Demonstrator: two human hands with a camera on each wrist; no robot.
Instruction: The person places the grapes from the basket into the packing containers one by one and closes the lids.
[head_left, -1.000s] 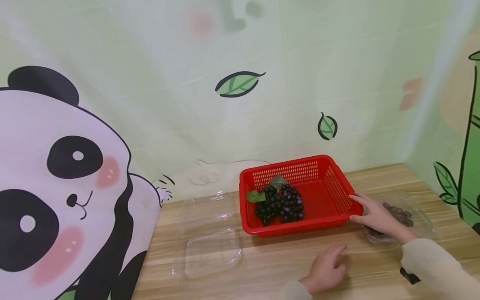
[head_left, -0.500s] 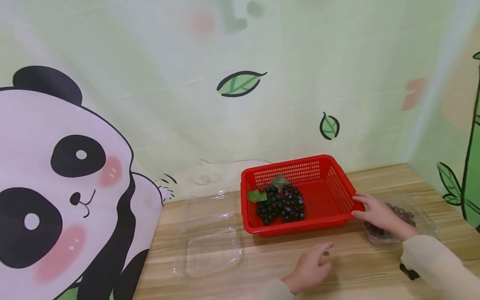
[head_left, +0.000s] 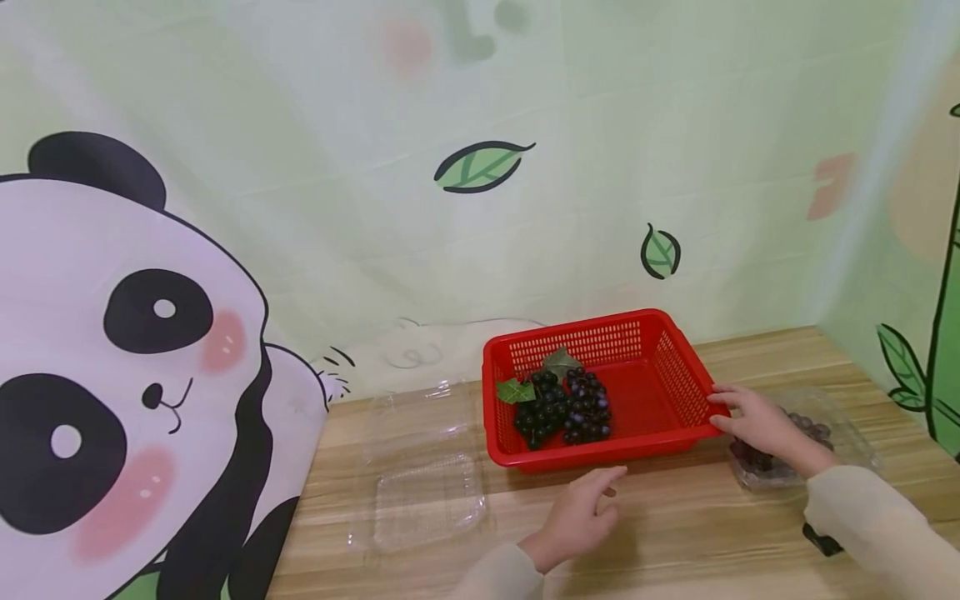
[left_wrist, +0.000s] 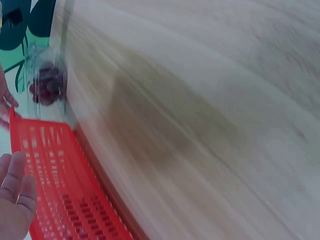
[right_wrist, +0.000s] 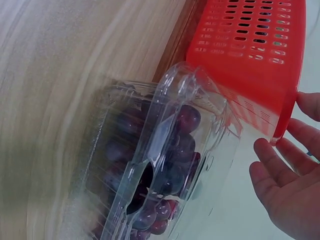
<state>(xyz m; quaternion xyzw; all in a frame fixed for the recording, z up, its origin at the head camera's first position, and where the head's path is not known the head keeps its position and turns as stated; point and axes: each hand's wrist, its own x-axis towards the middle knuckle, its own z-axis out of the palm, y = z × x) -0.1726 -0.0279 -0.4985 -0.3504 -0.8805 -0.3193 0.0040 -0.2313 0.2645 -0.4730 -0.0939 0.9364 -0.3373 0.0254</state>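
Observation:
A red plastic basket (head_left: pixel 600 457) stands near the back of the wooden table. Two bunches of dark grapes (head_left: pixel 562 408) with green leaves (head_left: pixel 515 391) lie in its left part. My right hand (head_left: pixel 765 429) is at the basket's right front corner, its extended fingertips (right_wrist: pixel 270 155) right at the rim. Below that hand, a clear plastic clamshell box (right_wrist: pixel 160 165) holds purple grapes (right_wrist: pixel 172 165). My left hand (head_left: pixel 577 517) hovers in front of the basket with loosely extended fingers and holds nothing. In the left wrist view, its fingers overlap the basket's perforated side.
Left of the basket, another clear plastic clamshell box (head_left: pixel 427 500) lies with its lid folded back. A cloth backdrop (head_left: pixel 360 250) with a panda and leaves hangs behind the wooden table (head_left: pixel 675 525). A small black object (head_left: pixel 821 540) shows beside the right sleeve.
My left hand has moved left along the basket's front. The right hand stays at the basket's right corner; the basket and grapes keep their places.

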